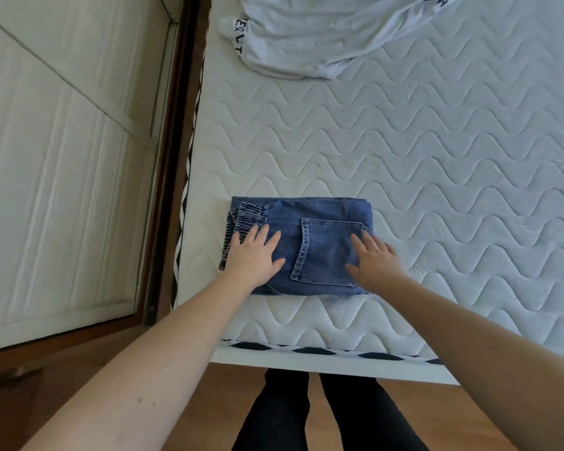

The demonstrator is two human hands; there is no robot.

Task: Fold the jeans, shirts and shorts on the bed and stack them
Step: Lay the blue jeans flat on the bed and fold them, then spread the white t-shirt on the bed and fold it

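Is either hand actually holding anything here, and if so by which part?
Nothing is held. Both hands lie flat with straight fingers on the folded jeans: left hand near the waistband end, right hand on the pocket's other side.

A white mattress quilted in wavy lines [437, 151] carries a folded blue denim garment [319, 222] near its front left corner and a crumpled white shirt with dark lettering [306, 37] at its far edge.

A bed [437, 157] with a white mattress quilted in wavy lines filled the right side, its edge trimmed in a black-and-white band [332, 350]. To its left stood a white panelled door [62, 157] in a dark brown frame [173, 125]. A wooden floor [463, 415] lay below, in soft daylight.
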